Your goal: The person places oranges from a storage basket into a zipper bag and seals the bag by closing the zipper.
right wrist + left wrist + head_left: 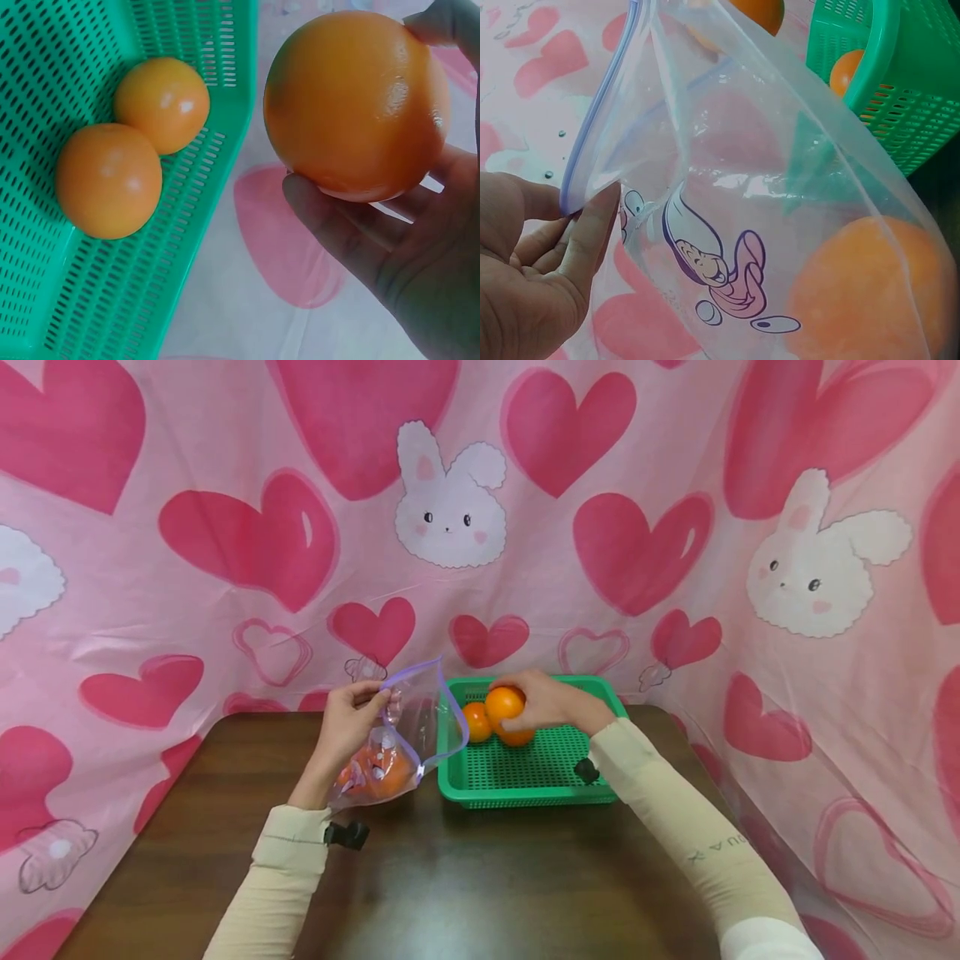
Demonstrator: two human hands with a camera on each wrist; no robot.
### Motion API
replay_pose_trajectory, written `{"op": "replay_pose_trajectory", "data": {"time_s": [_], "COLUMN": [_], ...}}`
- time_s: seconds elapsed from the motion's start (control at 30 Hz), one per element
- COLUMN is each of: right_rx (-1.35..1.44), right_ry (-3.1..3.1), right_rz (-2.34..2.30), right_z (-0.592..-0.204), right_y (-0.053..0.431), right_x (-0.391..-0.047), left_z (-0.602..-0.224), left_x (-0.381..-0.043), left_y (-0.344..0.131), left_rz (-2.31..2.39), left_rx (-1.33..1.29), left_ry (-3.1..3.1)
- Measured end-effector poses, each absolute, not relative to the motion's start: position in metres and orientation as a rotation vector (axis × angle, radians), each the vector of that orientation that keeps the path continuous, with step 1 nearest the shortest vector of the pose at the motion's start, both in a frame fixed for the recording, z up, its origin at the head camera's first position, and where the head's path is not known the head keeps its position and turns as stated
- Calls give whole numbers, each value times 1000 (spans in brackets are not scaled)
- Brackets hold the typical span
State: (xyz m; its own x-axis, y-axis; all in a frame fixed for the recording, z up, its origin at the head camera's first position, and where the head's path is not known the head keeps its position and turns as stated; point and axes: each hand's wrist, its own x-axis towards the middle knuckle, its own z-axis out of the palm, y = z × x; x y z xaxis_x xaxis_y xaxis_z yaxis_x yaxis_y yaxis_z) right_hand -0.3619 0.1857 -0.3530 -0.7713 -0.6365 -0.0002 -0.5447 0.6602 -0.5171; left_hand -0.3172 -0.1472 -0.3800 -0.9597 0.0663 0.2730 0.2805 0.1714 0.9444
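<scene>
The left hand [348,714] pinches the purple-edged rim of a clear plastic zip bag [426,714] printed with cartoon figures, thumb against fingers. The bag's mouth gapes toward the right, and round orange fruit [392,772] sits in its lower part; how many pieces is hard to tell through the film. The right hand [551,700] is spread to the width of a smooth, round orange fruit [505,706], gripping it between thumb and fingers, raised clear of two more orange fruits [109,180] that touch each other inside a green perforated plastic basket [536,795]. The basket stands right of the bag on a dark brown wooden surface [450,877].
</scene>
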Motion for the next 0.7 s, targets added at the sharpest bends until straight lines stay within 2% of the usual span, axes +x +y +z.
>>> {"op": "replay_pose_trajectory", "data": {"time_s": [0.7], "right_rx": [-1137], "right_ry": [2696], "right_rz": [-949], "right_z": [-345], "right_y": [172], "right_x": [-350], "left_z": [-380], "left_x": [-317], "left_y": [-144], "left_rz": [-1882], "left_rx": [-363], "left_ry": [-2245]}}
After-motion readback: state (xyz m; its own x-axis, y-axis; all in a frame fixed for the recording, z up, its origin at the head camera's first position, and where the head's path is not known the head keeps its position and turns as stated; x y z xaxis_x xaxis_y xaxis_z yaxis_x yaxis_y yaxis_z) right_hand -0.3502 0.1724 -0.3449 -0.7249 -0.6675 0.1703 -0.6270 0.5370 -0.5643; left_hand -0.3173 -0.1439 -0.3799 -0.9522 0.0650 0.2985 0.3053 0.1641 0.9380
